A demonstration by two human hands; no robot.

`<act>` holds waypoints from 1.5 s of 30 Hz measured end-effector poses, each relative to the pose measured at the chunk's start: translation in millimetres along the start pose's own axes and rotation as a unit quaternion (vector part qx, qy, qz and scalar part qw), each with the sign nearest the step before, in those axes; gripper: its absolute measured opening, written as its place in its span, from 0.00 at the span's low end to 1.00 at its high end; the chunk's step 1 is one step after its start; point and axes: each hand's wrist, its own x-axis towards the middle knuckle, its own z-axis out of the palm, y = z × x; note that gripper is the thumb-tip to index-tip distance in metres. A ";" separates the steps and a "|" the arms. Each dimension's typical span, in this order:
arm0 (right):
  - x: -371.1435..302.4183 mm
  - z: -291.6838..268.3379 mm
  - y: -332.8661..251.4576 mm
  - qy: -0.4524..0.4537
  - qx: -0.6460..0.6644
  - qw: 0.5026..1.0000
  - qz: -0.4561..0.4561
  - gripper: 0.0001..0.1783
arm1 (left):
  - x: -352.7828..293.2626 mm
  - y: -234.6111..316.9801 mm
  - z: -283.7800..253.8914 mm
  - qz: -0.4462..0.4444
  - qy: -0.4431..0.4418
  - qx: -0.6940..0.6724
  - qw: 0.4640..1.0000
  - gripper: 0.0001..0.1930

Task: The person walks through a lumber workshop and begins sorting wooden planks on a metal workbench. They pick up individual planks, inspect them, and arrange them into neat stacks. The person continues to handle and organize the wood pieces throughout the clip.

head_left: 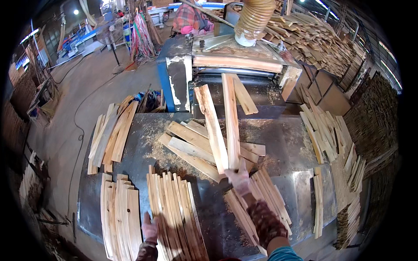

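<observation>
My right hand (237, 178), in a pale glove, grips the near ends of two long wooden slats (220, 126) that reach away toward the planing machine (235, 65). My left hand (150, 228), also gloved, rests on the left edge of a stack of thin slats (174, 209) standing on edge on the metal table (287, 148). A loose heap of short boards (196, 145) lies crosswise under the two held slats. Another bundle of slats (261, 198) lies beside my right wrist.
More slat stacks lie at the table's left (119, 217), far left (111, 132) and right edge (324, 130). A ribbed dust hose (252, 19) drops onto the machine. A person in a plaid shirt (189, 17) sits behind it. Big piles of cut wood (318, 41) fill the right side.
</observation>
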 end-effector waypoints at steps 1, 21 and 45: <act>-24.7 0.2 -15.1 -0.058 0.079 0.994 0.054 0.48 | 2.3 38.6 8.4 0.033 0.044 -0.053 0.997 0.34; 43.6 52.1 69.1 0.062 -0.436 0.884 -0.156 0.49 | 29.6 39.5 -36.4 -0.028 -0.087 -0.155 0.984 0.14; -1.8 66.8 6.1 -0.207 -0.172 0.963 -0.023 0.39 | 39.7 199.3 91.5 -0.117 -0.286 -0.409 0.859 0.36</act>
